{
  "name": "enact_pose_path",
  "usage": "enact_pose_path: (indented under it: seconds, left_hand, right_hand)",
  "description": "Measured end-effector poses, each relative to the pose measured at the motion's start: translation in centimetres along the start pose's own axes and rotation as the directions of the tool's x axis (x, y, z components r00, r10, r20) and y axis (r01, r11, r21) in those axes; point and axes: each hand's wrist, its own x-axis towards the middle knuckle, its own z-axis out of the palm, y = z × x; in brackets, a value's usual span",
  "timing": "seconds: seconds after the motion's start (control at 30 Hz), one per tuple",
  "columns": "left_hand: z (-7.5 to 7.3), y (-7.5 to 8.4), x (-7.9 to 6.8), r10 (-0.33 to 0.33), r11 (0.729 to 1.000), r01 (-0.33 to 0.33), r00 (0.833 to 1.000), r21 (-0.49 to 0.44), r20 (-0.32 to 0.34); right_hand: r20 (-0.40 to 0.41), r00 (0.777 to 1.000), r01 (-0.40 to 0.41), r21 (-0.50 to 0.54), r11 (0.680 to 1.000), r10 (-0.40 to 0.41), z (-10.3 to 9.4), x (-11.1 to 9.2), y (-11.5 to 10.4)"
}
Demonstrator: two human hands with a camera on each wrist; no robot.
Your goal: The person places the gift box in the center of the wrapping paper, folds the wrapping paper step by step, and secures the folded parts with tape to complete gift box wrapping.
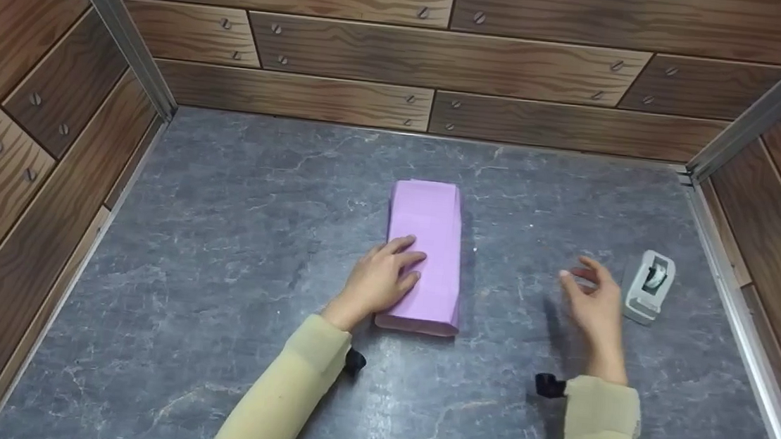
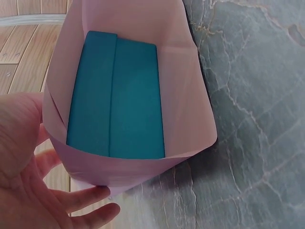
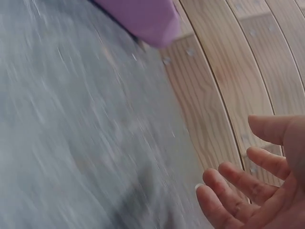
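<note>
Purple wrapping paper (image 1: 423,251) forms a long sleeve in the middle of the grey surface. Its near end gapes, and the left wrist view shows a teal box (image 2: 136,100) inside, with a fold or flap edge along it. My left hand (image 1: 379,279) rests on the left side of the paper, fingers spread over its top. To the right, my right hand (image 1: 595,304) hovers above the surface with its fingers loosely bent and nothing in them. Just right of it stands a pale tape dispenser (image 1: 649,288) with a roll of tape inside.
Wood-patterned walls (image 1: 447,58) enclose the grey marbled surface (image 1: 218,247) at the back and on both sides. Metal edging (image 1: 741,335) runs along the right side. A dark wrist camera (image 1: 550,385) juts inward from the right cuff.
</note>
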Motion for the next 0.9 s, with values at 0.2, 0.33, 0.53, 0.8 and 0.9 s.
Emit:
enact_pose_path:
  seconds: [0.2,0.33,0.53,0.8,0.9]
  left_hand:
    - [-0.1,0.0,-0.1,0.005,1.0,-0.005,1.0,-0.004,-0.011]
    - [0.0,0.0,-0.1,0.008,1.0,-0.008,1.0,-0.005,-0.01]
    - [0.0,0.0,-0.1,0.005,1.0,-0.005,1.0,-0.004,-0.009]
    - [0.0,0.1,0.0,0.014,1.0,-0.014,1.0,0.012,-0.013]
    - [0.0,0.1,0.0,0.015,1.0,-0.015,1.0,0.02,-0.016]
  right_hand:
    - [-0.066,0.99,-0.125,-0.017,0.992,0.124,-3.6,0.5,1.2]
    - [-0.133,0.975,-0.187,-0.038,0.982,0.18,-5.8,1.0,1.9]
    - [-0.188,0.946,-0.277,-0.046,0.96,0.264,-8.2,1.6,3.1]
    - [-0.209,0.91,-0.384,-0.1,0.918,0.358,-9.3,2.0,5.4]
    - [-0.178,0.91,-0.398,-0.118,0.91,0.375,-9.3,2.2,6.0]
